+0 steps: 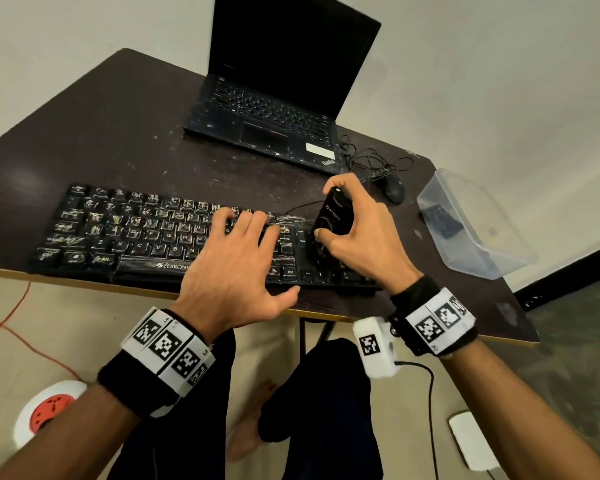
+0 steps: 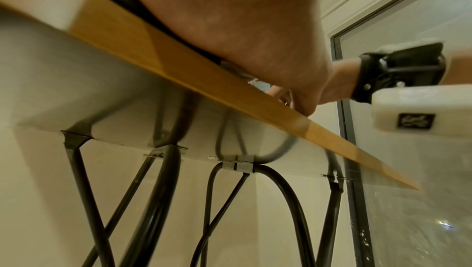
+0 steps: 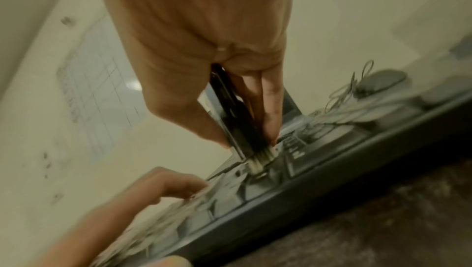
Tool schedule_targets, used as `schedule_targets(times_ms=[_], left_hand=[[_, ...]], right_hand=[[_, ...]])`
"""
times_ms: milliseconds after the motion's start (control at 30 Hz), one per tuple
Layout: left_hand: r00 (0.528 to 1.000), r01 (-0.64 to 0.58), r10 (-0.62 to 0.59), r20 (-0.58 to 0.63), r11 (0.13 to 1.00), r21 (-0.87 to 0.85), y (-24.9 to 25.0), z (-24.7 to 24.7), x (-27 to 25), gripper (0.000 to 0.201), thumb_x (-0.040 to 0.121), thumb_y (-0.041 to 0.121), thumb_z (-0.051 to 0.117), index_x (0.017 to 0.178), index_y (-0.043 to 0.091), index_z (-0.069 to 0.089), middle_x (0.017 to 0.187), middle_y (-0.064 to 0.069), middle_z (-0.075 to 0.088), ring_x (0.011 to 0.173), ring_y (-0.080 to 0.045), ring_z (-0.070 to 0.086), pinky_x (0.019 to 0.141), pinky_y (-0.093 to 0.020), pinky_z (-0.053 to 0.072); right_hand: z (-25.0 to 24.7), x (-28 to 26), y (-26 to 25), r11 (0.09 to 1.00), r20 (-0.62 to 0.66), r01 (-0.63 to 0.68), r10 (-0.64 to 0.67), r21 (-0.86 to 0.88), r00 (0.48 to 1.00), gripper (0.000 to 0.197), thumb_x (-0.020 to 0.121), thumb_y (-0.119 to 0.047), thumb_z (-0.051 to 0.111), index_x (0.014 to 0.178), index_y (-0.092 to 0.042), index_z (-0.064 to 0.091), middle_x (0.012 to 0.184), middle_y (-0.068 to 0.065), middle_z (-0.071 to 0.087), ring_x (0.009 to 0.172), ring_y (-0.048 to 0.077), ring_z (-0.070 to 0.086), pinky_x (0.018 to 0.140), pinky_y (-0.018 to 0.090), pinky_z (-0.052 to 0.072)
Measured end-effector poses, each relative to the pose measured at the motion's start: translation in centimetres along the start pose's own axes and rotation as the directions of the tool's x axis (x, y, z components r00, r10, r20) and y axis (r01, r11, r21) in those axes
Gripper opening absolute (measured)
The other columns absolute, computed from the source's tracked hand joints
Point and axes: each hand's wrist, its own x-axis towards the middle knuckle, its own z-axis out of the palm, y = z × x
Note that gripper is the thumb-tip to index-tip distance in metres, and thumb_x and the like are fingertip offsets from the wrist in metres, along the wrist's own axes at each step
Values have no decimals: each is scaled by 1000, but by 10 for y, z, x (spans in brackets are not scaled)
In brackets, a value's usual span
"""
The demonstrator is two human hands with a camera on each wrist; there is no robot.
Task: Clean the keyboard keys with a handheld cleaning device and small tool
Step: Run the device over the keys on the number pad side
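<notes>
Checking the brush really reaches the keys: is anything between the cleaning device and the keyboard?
Nothing visible. The right hand holds the cleaning device upright, and its brush tip sits directly on the keyboard.

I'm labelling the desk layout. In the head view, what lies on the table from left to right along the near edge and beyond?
keyboard → left hand → cleaning device in the right hand → mouse → clear plastic container.

office-like room | desk [image 1: 125,109] | laptop [image 1: 284,81] | keyboard [image 1: 125,230]
</notes>
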Motion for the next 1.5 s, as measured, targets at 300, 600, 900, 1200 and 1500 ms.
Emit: schedule_targets(times_ms=[300, 600, 900, 1200, 1500], left_hand=[[1000, -8, 8, -7, 1000, 2, 1, 1, -1, 95, 83, 83, 34, 133, 6, 57, 127, -12, 53, 120, -31, 51, 115, -56, 27], [1000, -11, 11, 0, 1000, 15, 1, 0, -1, 97, 83, 83, 32, 135, 6, 56, 129, -12, 53, 122, -31, 51, 116, -56, 26], [1000, -14, 14, -4, 1000, 8, 1, 0, -1, 96, 83, 83, 32, 134, 6, 57, 128, -12, 53, 120, -31, 51, 115, -57, 28], [1000, -3, 3, -6, 1000, 5, 1, -1, 0, 95, 83, 83, 32, 133, 6, 56, 129, -12, 53, 120, -30, 51, 115, -56, 28], [1000, -8, 8, -13, 1000, -13, 1, 0, -2, 94, 83, 82, 36, 133, 5, 57, 128, -12, 54, 119, -31, 52, 115, -56, 28]], right_hand=[[-4, -5, 4, 1000, 5, -16, 16, -7, 1000, 51, 80, -16, 78, 118, -34, 48, 81, -2, 69, 67, 15, 67, 64, 31, 53], [-9, -11, 5, 998, -59, -64, 64, -6, 996, 52, 80, -16, 79, 119, -34, 48, 78, -4, 69, 65, 11, 66, 63, 30, 51], [-16, -22, 3, 999, -2, -37, 37, 34, 999, 54, 81, -16, 82, 119, -35, 48, 84, -5, 72, 70, 13, 69, 67, 34, 58], [-11, -29, -7, 994, 50, 50, -55, 101, 997, 53, 82, -12, 82, 120, -31, 50, 84, -7, 70, 72, 10, 70, 68, 33, 59], [-15, -33, -10, 987, 156, 95, -115, 130, 981, 53, 81, -9, 82, 119, -30, 51, 87, -7, 70, 74, 13, 71, 68, 35, 59]])
